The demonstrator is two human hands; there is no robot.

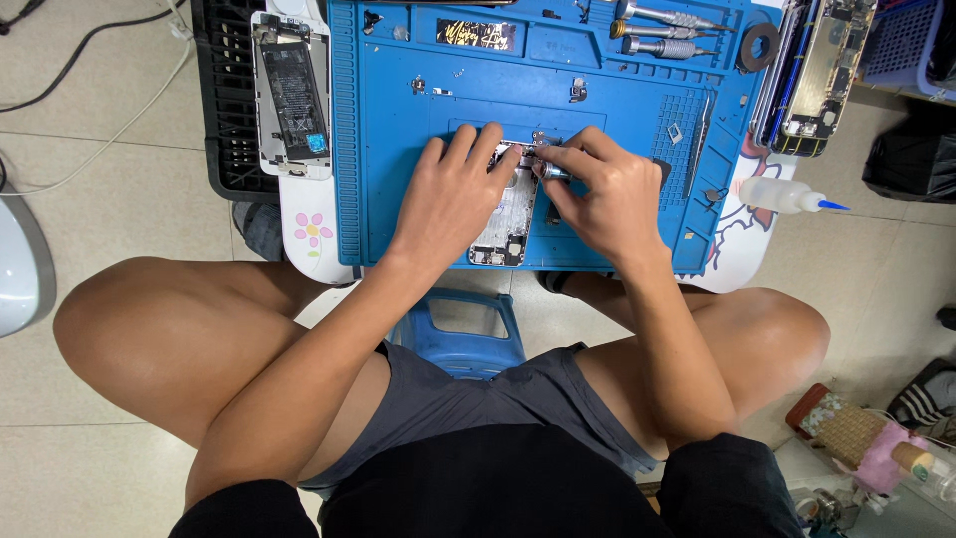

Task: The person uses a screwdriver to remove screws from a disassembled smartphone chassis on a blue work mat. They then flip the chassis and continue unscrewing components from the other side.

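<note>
An opened phone body [505, 224] lies on the blue work mat [398, 149], inner parts facing up. My left hand [448, 194] rests flat on its left side, fingers spread toward its top end. My right hand [602, 194] pinches a small silver screwdriver [554, 171], its tip at the phone's upper right edge. Both hands meet at the phone's top.
Another opened phone [292, 95] lies on a black tray [227, 149] at the left. More screwdrivers [662, 30] and a tape roll [760, 45] sit at the mat's far edge. A phone frame [822, 70] and a squeeze bottle [787, 194] are right. A blue stool [460, 334] stands between my knees.
</note>
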